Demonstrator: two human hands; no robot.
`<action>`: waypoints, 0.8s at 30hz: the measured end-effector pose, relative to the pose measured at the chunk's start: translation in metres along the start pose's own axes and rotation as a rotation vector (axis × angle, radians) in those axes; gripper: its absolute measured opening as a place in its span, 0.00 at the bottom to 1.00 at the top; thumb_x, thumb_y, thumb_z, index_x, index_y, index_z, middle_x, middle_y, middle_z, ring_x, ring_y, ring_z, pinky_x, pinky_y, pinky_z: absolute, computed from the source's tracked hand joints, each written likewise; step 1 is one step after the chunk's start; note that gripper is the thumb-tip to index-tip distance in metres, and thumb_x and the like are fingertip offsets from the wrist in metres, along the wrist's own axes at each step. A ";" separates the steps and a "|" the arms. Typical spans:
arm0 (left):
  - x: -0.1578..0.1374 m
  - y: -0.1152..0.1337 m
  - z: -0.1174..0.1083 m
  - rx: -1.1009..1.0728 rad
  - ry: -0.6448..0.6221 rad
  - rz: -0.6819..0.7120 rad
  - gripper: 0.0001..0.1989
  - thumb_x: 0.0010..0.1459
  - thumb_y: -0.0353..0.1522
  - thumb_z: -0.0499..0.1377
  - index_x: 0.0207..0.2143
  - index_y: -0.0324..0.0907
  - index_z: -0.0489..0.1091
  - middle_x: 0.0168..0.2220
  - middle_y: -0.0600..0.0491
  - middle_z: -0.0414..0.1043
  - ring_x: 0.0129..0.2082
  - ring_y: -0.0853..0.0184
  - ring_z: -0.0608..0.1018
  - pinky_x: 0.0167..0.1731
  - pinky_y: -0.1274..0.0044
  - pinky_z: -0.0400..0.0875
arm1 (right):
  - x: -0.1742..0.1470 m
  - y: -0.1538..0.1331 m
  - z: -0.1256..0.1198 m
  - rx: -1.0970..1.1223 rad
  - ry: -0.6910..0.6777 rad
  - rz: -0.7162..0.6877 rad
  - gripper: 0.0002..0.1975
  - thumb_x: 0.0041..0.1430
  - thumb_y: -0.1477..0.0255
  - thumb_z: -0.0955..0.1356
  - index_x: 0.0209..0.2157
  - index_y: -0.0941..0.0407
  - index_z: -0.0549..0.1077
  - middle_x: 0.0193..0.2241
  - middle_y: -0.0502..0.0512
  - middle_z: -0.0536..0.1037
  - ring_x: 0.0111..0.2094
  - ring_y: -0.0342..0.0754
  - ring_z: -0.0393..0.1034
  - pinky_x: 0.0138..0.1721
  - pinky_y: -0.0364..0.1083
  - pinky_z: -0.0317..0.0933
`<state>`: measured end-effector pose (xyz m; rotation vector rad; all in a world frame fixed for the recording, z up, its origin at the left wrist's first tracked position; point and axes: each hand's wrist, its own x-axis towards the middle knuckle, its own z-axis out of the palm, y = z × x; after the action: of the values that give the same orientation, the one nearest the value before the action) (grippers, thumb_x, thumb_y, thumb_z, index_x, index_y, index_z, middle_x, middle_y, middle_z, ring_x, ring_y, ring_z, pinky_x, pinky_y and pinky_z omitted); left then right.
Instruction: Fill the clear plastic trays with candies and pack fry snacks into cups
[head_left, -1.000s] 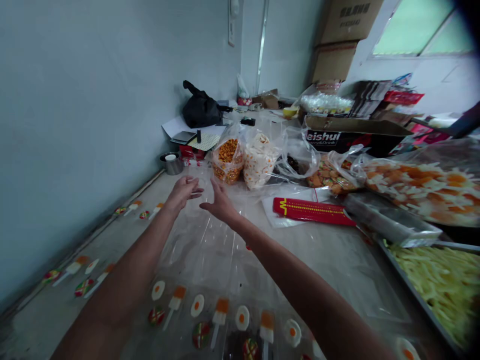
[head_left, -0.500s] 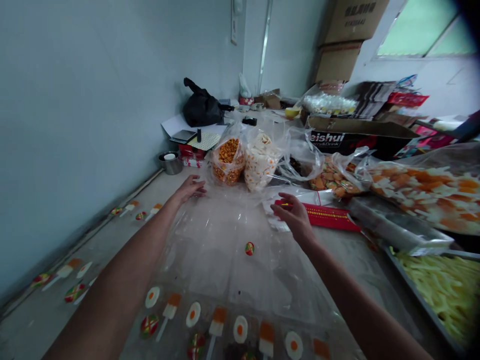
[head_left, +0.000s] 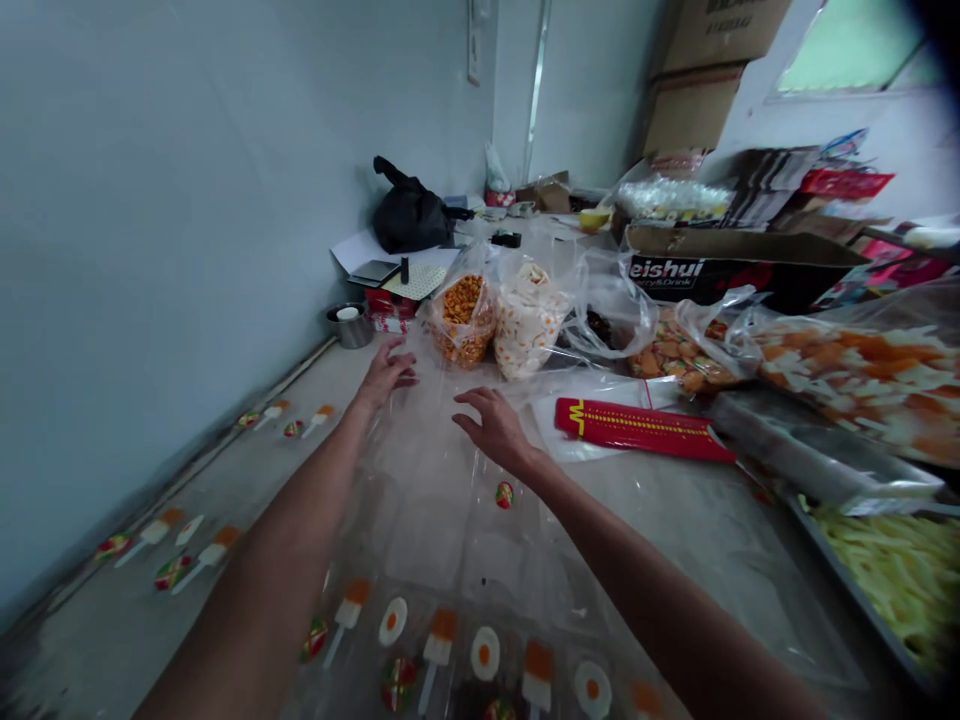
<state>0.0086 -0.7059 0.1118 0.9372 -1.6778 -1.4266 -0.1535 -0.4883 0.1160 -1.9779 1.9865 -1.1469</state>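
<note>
Steel cup, round and smooth [head_left: 358,334], sits by the pale wall [head_left: 225,200]. Left hand [head_left: 386,375] near it: fingers loosely curled, nothing visible in grip. Clear, creased plastic sheet [head_left: 427,535] lies on the grey worktop [head_left: 82,645] below both hands. Right hand [head_left: 495,428], half-spread, apparently unladen, has swung in from the flat glossy red-and-yellow packet [head_left: 645,430]; work likely centres on the sheet again.

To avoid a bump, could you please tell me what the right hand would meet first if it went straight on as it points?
Probably the left hand; the right hand points towards its fingertips, though their relative depth and height are unclear.
</note>
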 end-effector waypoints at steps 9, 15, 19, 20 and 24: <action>0.002 -0.009 0.004 0.540 0.079 -0.093 0.27 0.53 0.34 0.67 0.55 0.38 0.70 0.47 0.40 0.73 0.47 0.56 0.78 0.48 0.69 0.73 | 0.002 -0.008 0.022 -0.305 -0.126 0.141 0.20 0.66 0.67 0.69 0.58 0.55 0.73 0.57 0.63 0.71 0.56 0.61 0.61 0.53 0.55 0.60; -0.001 -0.004 0.018 0.838 0.086 -0.115 0.21 0.47 0.28 0.67 0.46 0.38 0.77 0.47 0.39 0.77 0.51 0.50 0.78 0.50 0.70 0.69 | 0.005 -0.006 0.024 -0.349 -0.178 0.169 0.19 0.67 0.66 0.68 0.56 0.58 0.75 0.51 0.66 0.74 0.53 0.60 0.64 0.52 0.54 0.60; -0.006 -0.004 0.023 0.937 0.119 -0.112 0.23 0.50 0.31 0.66 0.51 0.37 0.76 0.48 0.36 0.76 0.50 0.50 0.78 0.47 0.70 0.70 | 0.006 -0.008 0.023 -0.358 -0.215 0.153 0.17 0.67 0.66 0.67 0.53 0.58 0.76 0.49 0.66 0.76 0.52 0.59 0.67 0.52 0.54 0.60; -0.007 -0.003 0.023 0.951 0.128 -0.110 0.25 0.51 0.33 0.66 0.53 0.37 0.74 0.48 0.36 0.76 0.50 0.50 0.79 0.46 0.70 0.70 | 0.006 -0.009 0.022 -0.350 -0.237 0.134 0.16 0.67 0.66 0.67 0.52 0.58 0.77 0.48 0.66 0.76 0.51 0.59 0.68 0.52 0.53 0.60; -0.011 0.008 0.022 0.976 0.134 -0.099 0.27 0.54 0.40 0.66 0.55 0.40 0.72 0.44 0.40 0.77 0.45 0.52 0.80 0.41 0.72 0.71 | 0.004 -0.016 0.016 -0.343 -0.298 0.100 0.14 0.67 0.66 0.68 0.48 0.59 0.78 0.45 0.65 0.78 0.48 0.57 0.70 0.50 0.52 0.62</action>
<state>-0.0060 -0.6848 0.1164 1.5896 -2.2584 -0.5031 -0.1323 -0.4967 0.1155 -2.0210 2.1967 -0.4772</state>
